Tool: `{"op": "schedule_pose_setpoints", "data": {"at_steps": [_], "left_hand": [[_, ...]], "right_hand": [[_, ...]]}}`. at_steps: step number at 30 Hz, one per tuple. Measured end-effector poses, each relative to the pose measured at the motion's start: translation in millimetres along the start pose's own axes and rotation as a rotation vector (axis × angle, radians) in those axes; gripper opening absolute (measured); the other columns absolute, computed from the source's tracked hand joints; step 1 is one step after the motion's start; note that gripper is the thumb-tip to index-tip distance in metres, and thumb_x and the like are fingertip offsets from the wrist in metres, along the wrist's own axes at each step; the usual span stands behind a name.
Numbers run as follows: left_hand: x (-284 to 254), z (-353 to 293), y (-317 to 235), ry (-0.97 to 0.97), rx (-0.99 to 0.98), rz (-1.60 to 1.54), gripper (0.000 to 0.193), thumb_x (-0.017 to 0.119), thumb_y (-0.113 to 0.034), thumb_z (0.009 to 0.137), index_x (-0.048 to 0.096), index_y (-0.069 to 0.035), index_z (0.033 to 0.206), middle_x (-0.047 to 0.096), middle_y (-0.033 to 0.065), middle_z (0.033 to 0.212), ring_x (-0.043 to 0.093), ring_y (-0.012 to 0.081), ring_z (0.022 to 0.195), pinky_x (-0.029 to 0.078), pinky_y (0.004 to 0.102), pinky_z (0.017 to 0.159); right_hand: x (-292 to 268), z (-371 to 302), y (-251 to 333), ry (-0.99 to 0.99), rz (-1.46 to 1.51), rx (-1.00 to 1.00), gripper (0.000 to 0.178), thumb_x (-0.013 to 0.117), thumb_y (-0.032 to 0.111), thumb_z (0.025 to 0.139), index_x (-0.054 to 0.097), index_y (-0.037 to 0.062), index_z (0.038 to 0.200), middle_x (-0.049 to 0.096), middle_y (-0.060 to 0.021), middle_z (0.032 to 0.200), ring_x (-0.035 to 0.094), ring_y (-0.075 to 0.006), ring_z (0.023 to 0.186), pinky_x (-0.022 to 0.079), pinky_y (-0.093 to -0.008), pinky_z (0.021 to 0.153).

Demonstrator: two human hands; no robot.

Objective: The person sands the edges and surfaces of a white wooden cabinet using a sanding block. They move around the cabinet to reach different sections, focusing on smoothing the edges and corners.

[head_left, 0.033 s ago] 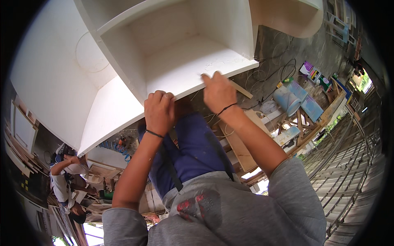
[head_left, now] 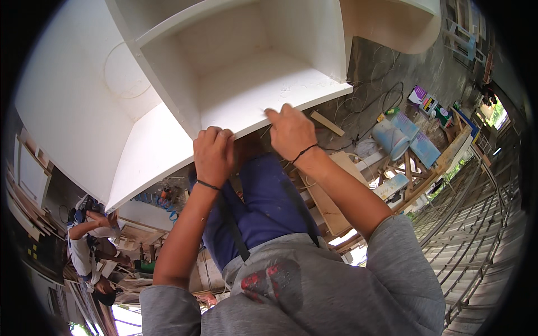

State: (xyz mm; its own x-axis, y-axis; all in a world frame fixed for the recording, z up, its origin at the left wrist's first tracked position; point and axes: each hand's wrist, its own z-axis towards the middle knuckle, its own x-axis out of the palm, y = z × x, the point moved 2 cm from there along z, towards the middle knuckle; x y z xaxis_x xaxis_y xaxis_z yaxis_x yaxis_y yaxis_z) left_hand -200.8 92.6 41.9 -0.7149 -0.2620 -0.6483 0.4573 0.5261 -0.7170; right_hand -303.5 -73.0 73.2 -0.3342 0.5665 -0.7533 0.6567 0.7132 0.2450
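Note:
A large white cabinet point(head_left: 241, 103) with open compartments and curved panels fills the upper part of the view. Its front edge runs slantwise before me. My left hand point(head_left: 213, 154) is closed at that edge, knuckles up, below the upright divider point(head_left: 171, 89). To the right of it, my right hand point(head_left: 292, 133) is closed too, with thumb and forefinger by the same edge; its fingertips are slightly blurred. Whatever lies inside either hand is hidden. Small rough marks point(head_left: 286, 87) show on the compartment's white floor.
A blue-smeared white bucket point(head_left: 390, 139), a purple and white container point(head_left: 417, 94) and scrap wood lie on the right. Loose cables point(head_left: 395, 95) cross the grey floor. A wooden board point(head_left: 330, 207) is beside my legs. Another person point(head_left: 92, 241) is at the lower left.
Both my hands have shifted a little left and toward me along the cabinet's front edge, the right one farther. They stay closed.

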Motion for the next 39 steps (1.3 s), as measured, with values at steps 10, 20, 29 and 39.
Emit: {"op": "schedule_pose_setpoints", "data": {"at_steps": [10, 20, 29, 39], "left_hand": [[-71.1, -76.5, 137.6, -0.494, -0.554, 0.141, 0.02, 0.064, -0.022, 0.092, 0.066, -0.003, 0.085, 0.064, 0.0104, 0.074, 0.059, 0.0222, 0.059, 0.045, 0.0348, 0.054], [-76.5, -78.5, 146.4, -0.479, -0.713, 0.25, 0.018, 0.06, -0.027, 0.089, 0.068, -0.012, 0.082, 0.06, 0.0047, 0.063, 0.059, 0.0229, 0.058, 0.045, 0.0368, 0.054], [-76.0, -74.3, 150.1, -0.328, -0.818, 0.282, 0.021, 0.058, -0.034, 0.088, 0.068, -0.016, 0.085, 0.06, 0.0032, 0.064, 0.061, 0.0249, 0.061, 0.045, 0.0403, 0.057], [-77.1, -75.2, 153.1, -0.259, -0.842, 0.3, 0.02, 0.057, -0.034, 0.088, 0.067, -0.017, 0.084, 0.06, 0.0025, 0.065, 0.061, 0.0262, 0.062, 0.046, 0.0407, 0.058]], "right_hand": [[-10.7, 11.2, -39.3, -0.03, -0.243, 0.209, 0.025, 0.052, 0.016, 0.09, 0.068, 0.0119, 0.108, 0.06, -0.018, 0.092, 0.064, -0.0366, 0.087, 0.054, -0.0455, 0.075], [-63.3, 31.4, -107.4, 0.24, -0.376, 0.405, 0.039, 0.055, 0.015, 0.083, 0.064, 0.0132, 0.121, 0.064, -0.019, 0.11, 0.065, -0.0365, 0.102, 0.055, -0.0467, 0.085], [0.8, 15.3, 43.9, 0.175, -0.074, 0.062, 0.037, 0.055, 0.015, 0.081, 0.068, 0.0125, 0.115, 0.064, -0.0224, 0.102, 0.066, -0.0378, 0.095, 0.056, -0.0457, 0.08], [11.3, 14.0, 60.2, 0.286, -0.149, 0.06, 0.039, 0.052, 0.013, 0.08, 0.068, 0.0118, 0.117, 0.067, -0.021, 0.099, 0.066, -0.0378, 0.095, 0.054, -0.0468, 0.084]]}}
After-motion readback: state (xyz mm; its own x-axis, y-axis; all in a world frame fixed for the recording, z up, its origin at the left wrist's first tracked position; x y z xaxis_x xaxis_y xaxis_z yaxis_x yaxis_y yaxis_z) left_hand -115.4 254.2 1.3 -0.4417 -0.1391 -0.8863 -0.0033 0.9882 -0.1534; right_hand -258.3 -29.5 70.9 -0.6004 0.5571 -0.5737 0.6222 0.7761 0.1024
